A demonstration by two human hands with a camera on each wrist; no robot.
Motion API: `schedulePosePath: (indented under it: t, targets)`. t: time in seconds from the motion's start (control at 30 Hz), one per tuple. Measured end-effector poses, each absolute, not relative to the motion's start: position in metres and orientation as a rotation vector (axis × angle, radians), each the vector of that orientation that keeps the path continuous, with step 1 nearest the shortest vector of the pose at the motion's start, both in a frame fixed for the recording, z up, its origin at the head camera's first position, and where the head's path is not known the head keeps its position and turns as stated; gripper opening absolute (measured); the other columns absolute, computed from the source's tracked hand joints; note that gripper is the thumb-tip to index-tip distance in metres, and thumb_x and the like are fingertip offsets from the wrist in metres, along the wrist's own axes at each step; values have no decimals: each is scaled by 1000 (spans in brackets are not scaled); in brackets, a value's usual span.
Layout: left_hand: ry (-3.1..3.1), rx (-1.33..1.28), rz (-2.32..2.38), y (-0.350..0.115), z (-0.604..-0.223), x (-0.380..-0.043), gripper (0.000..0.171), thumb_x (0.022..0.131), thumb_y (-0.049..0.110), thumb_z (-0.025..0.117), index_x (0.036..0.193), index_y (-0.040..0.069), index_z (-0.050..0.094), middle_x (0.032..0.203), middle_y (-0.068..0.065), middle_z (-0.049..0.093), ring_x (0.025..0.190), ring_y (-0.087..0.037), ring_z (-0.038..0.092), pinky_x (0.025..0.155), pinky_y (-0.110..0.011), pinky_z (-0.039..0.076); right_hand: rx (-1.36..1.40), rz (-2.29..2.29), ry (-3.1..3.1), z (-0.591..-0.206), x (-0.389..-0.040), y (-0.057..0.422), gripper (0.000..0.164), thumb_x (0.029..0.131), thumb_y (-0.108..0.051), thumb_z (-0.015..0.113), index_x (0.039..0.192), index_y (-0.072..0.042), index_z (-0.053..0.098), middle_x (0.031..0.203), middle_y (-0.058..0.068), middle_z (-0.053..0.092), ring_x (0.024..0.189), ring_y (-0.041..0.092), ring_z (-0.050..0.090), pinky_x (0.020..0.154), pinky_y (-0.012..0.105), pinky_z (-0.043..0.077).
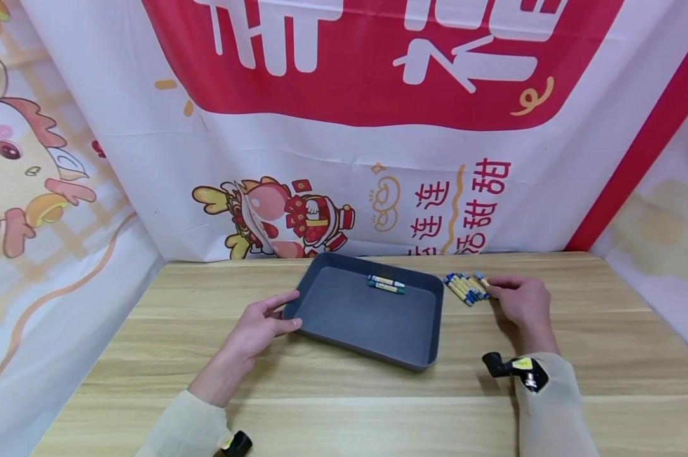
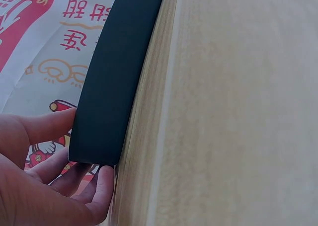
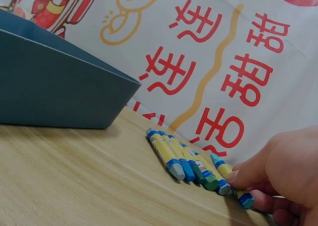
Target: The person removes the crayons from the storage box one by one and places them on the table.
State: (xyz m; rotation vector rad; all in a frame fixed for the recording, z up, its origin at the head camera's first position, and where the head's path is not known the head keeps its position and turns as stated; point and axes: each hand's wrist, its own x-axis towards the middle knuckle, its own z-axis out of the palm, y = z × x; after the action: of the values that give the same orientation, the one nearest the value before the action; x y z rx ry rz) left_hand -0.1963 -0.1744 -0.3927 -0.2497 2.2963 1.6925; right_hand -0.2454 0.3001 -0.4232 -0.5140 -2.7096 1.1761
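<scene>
My left hand [image 1: 258, 325] grips the left end of a dark grey rectangular tray [image 1: 355, 317], its thumb and fingers around the wall there. In the left wrist view, the fingertips [image 2: 105, 179] reach under the tray's end. Two crayons, one with a pale tip [image 1: 386, 281] and one dark green [image 1: 386, 288], lie side by side inside the tray. To the right of it, my right hand [image 1: 521, 301] pinches a light blue crayon [image 3: 223, 167] between thumb and fingers. Beside that hand several yellow-wrapped crayons [image 3: 174, 154] lie in a row on the table.
The wooden table [image 1: 378, 406] reaches back to a white cloth backdrop [image 1: 252, 152] with red and cartoon prints. The tray's right wall [image 3: 64, 82] stands just left of the loose crayons.
</scene>
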Motion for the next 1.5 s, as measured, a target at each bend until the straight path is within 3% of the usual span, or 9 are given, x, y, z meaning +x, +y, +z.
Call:
schedulePosePath:
  t: [0.27,0.57,0.87,1.1,1.5]
  targets:
    - [2299,-246,1697,-175,-393,-197,60,98,12,75,154,23,58,174,-10,34,162,-42,26,131,-62,23,-509,1170,-2742,-422,-246,300,33,103,-28,68,127,-7,77,134,22,72,130,42,58,89,40,42]
    - [2298,-250,1699,-176,-394,-197,60,98,12,74,154,23,57,174,-9,34,163,-41,26,132,-62,22,-455,1152,-2751,-422,-246,300,33,103,-29,68,127,-8,78,137,23,70,137,46,55,106,56,44]
    - [2299,-240,1699,-175,-392,-196,60,98,12,75,154,23,57,174,-11,35,161,-42,29,130,-64,24,-502,1204,-2764,-421,-248,299,38,105,-33,65,134,-9,74,142,23,68,136,44,55,103,54,44]
    - [2315,-223,1700,-175,-393,-195,60,97,11,76,154,21,58,171,-13,39,159,-42,34,130,-63,26,-566,1324,-2710,-415,-247,295,47,106,-38,63,144,-11,67,151,22,61,141,43,51,112,58,44]
    - [2309,-224,1713,-175,-393,-195,60,97,10,76,153,20,58,171,-13,39,159,-41,35,130,-61,27,-437,1539,-2602,-396,-247,273,50,103,-42,68,145,-15,66,150,15,64,138,32,57,106,41,49]
